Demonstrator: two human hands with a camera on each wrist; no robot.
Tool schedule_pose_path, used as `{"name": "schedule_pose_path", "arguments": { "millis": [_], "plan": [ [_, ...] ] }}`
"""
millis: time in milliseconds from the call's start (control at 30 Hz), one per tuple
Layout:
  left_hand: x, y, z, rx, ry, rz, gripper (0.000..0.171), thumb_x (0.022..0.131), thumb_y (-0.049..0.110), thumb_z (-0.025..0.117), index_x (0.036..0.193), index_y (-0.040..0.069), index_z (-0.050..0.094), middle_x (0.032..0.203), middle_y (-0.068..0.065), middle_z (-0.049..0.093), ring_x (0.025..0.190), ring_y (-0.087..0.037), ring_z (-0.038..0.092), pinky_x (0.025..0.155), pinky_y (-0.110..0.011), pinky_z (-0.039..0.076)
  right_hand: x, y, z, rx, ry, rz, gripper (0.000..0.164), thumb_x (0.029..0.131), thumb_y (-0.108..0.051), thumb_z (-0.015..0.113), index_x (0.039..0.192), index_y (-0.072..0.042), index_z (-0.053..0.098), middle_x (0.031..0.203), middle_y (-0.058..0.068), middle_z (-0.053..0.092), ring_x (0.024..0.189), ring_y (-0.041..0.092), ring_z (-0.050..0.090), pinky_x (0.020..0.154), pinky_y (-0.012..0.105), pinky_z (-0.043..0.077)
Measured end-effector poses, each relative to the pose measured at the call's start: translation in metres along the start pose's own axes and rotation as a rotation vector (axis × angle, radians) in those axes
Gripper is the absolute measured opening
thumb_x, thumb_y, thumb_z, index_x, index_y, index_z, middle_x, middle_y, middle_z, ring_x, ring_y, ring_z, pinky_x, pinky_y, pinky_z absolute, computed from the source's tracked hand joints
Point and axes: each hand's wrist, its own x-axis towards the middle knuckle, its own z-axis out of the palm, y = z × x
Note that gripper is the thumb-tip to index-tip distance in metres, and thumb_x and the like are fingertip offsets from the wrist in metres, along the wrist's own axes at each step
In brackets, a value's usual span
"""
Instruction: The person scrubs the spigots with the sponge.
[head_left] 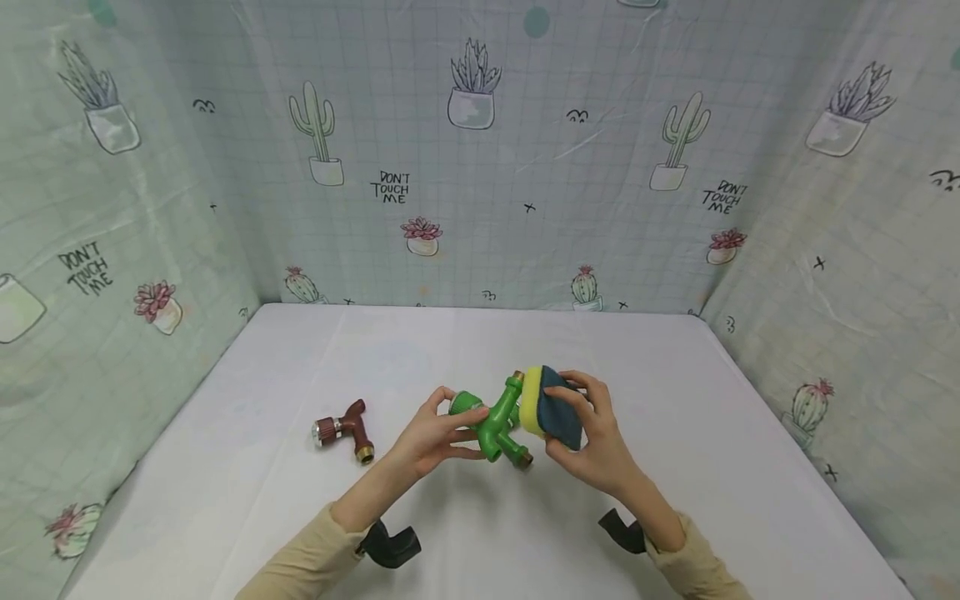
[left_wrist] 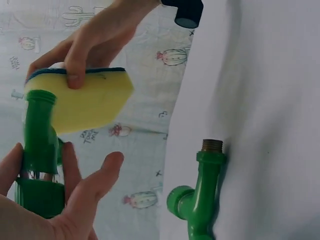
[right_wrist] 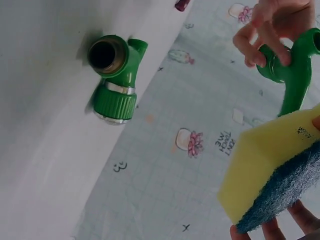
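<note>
My left hand [head_left: 433, 437] grips a green plastic tap [head_left: 497, 423] by its ribbed knob, holding it above the table. My right hand [head_left: 602, 443] holds a sponge [head_left: 555, 421], yellow foam with a dark blue scouring layer. The foam side faces the tap, and its edge is right at the tap's upper end in the head view. From the left wrist, the sponge [left_wrist: 92, 102] overlaps the held tap [left_wrist: 40, 127]. A second green tap [right_wrist: 117, 82] with a brass-coloured threaded end lies on the table beneath, partly hidden behind the held one in the head view.
A dark red-brown tap [head_left: 352, 429] with a silver-capped knob lies on the white table [head_left: 420, 350] to the left. Black wrist camera mounts [head_left: 390, 546] hang below the forearms. Patterned cloth [head_left: 480, 183] walls in the back and both sides.
</note>
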Motion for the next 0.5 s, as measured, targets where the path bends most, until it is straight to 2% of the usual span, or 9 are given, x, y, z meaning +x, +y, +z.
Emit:
{"name": "schedule_pose_path", "arguments": {
  "millis": [67,133,233,333,500],
  "plan": [
    [0.001,-0.004,0.001,0.046,0.009,-0.001,0.037,0.078,0.02,0.068,0.091,0.012,0.034,0.102,-0.014,0.061,0.08,-0.023,0.066,0.072,-0.05,0.053,0.002,-0.003,0.004,0.011,-0.013,0.01,0.06,0.065,-0.008,0.069,0.12,-0.018,0.048,0.129,0.014,0.035,0.112,0.027,0.035,0.076,0.044,0.047],
    [0.002,-0.009,0.001,0.073,-0.012,-0.009,0.032,0.079,0.019,0.067,0.087,0.013,0.037,0.101,-0.014,0.061,0.079,-0.023,0.066,0.071,-0.049,0.053,0.003,-0.006,0.009,0.031,-0.039,0.019,0.06,0.066,-0.008,0.07,0.121,-0.02,0.048,0.129,0.013,0.035,0.111,0.025,0.034,0.076,0.044,0.047],
    [0.004,-0.017,0.002,0.048,-0.068,-0.017,0.02,0.082,0.013,0.062,0.086,0.014,0.042,0.096,-0.012,0.06,0.079,-0.022,0.066,0.072,-0.044,0.054,0.001,-0.01,0.019,0.069,-0.087,0.022,0.061,0.067,-0.007,0.07,0.122,-0.022,0.047,0.129,0.012,0.035,0.111,0.024,0.034,0.074,0.042,0.048],
    [0.007,-0.024,0.003,-0.007,-0.073,-0.014,0.013,0.086,0.008,0.055,0.09,0.013,0.043,0.091,-0.008,0.058,0.078,-0.018,0.065,0.068,-0.034,0.056,-0.002,-0.012,0.031,0.107,-0.119,0.024,0.062,0.067,-0.006,0.07,0.122,-0.022,0.048,0.127,0.011,0.036,0.11,0.023,0.034,0.075,0.04,0.047],
    [0.011,-0.024,0.005,-0.052,-0.049,-0.002,0.024,0.087,0.001,0.048,0.107,0.008,0.038,0.088,-0.002,0.057,0.076,-0.01,0.061,0.066,-0.025,0.052,0.001,-0.015,0.039,0.122,-0.082,-0.006,0.06,0.067,-0.005,0.069,0.121,-0.021,0.05,0.128,0.011,0.038,0.111,0.024,0.035,0.078,0.042,0.046]
  ]
}}
